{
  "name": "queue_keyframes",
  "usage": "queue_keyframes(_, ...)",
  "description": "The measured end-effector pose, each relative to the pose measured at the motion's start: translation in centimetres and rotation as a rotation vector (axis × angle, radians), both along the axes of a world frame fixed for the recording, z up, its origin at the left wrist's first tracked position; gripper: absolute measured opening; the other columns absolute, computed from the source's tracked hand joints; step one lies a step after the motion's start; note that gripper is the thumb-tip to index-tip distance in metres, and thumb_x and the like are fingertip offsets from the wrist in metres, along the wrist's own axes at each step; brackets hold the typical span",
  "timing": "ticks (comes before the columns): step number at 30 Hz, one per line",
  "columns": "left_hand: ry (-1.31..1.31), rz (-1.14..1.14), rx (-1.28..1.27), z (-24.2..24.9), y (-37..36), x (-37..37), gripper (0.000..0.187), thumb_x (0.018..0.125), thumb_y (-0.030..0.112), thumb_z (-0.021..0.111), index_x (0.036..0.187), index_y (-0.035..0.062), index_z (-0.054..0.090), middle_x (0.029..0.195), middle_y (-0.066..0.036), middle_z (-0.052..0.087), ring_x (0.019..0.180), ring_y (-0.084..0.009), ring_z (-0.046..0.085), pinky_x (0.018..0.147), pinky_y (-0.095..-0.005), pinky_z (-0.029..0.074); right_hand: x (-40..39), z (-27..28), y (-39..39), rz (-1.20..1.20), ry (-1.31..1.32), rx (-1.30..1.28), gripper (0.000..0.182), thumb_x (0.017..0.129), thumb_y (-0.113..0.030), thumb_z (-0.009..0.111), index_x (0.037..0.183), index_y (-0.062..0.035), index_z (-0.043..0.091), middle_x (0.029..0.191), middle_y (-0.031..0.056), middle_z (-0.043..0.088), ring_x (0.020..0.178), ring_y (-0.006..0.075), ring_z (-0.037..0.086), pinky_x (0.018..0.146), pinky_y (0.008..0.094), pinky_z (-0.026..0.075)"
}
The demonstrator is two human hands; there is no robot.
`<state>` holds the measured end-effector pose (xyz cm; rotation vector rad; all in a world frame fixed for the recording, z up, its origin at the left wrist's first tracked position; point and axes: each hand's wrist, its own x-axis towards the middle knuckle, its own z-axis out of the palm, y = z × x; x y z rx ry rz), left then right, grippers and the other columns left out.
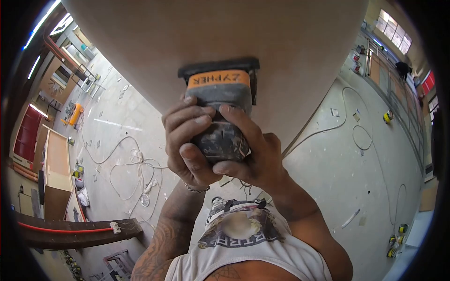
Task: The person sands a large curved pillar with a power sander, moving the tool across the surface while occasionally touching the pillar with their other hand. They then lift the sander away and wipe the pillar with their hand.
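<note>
Both hands grip a grey and black power sander (220,100) with an orange label. My left hand (187,140) wraps its left side, fingers over the top. My right hand (248,154) clasps the right side and underside. The sander's black base plate presses flat against a large pale board (262,42) that fills the upper middle of the view. A thin bracelet sits on my left wrist.
Below lies a dusty concrete workshop floor (337,159) with white cables (136,164) looped on the left and a thin cable on the right. Wooden cabinets (56,173) stand at far left, a dark beam (75,232) at lower left, and small yellow tools (396,236) at lower right.
</note>
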<state>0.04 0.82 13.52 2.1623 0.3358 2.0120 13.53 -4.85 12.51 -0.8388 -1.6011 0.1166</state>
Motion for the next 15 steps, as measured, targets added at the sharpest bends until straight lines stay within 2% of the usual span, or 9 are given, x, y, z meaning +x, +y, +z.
queue_keyframes(3,-0.032,0.029,-0.027,-2.4,-0.3,0.4,0.044,0.107,0.035,0.028,0.108,0.0066,0.062,0.102,-0.014,0.069,0.114,-0.0324,0.058,0.11,-0.0578,0.04,0.4,-2.1,-0.6,0.012,-0.01,-0.058,0.088,0.076,-0.058,0.079,0.144,-0.0121,0.046,0.088,0.0181,0.073,0.08,0.0321,0.076,0.065,0.0376,0.061)
queue_keyframes(6,0.055,0.06,-0.071,-4.3,-0.8,0.0,0.049,0.109,0.044,0.022,0.114,0.0104,0.057,0.11,-0.014,0.065,0.122,-0.0343,0.054,0.111,-0.0557,0.039,0.4,-3.9,-0.6,0.012,-0.012,-0.06,0.087,0.075,-0.058,0.079,0.142,-0.012,0.047,0.088,0.0179,0.073,0.081,0.0322,0.076,0.065,0.0377,0.06)
queue_keyframes(10,0.077,0.093,-0.078,-6.0,-1.1,-0.2,0.047,0.109,0.041,0.023,0.114,0.0098,0.058,0.108,-0.014,0.066,0.119,-0.0347,0.055,0.109,-0.0561,0.04,0.5,-5.6,-0.7,0.01,-0.032,-0.086,0.086,0.076,-0.058,0.078,0.142,-0.0114,0.048,0.088,0.0178,0.073,0.081,0.0324,0.076,0.066,0.0378,0.06)
queue_keyframes(11,0.009,0.077,-0.065,-6.3,-1.0,0.1,0.042,0.107,0.034,0.03,0.106,0.0064,0.063,0.102,-0.015,0.069,0.112,-0.0341,0.059,0.108,-0.0603,0.041,0.5,-6.1,-0.8,0.009,-0.034,-0.099,0.087,0.076,-0.058,0.078,0.142,-0.0113,0.048,0.088,0.0181,0.073,0.081,0.0326,0.076,0.067,0.038,0.06)
queue_keyframes(15,0.036,0.049,-0.086,-7.7,-1.4,0.1,0.04,0.105,0.032,0.031,0.106,0.0073,0.063,0.105,-0.014,0.068,0.113,-0.0334,0.058,0.109,-0.061,0.04,0.9,-8.1,-0.9,0.017,-0.048,-0.1,0.088,0.075,-0.057,0.079,0.142,-0.0108,0.047,0.09,0.0194,0.072,0.08,0.0334,0.075,0.068,0.0391,0.06)
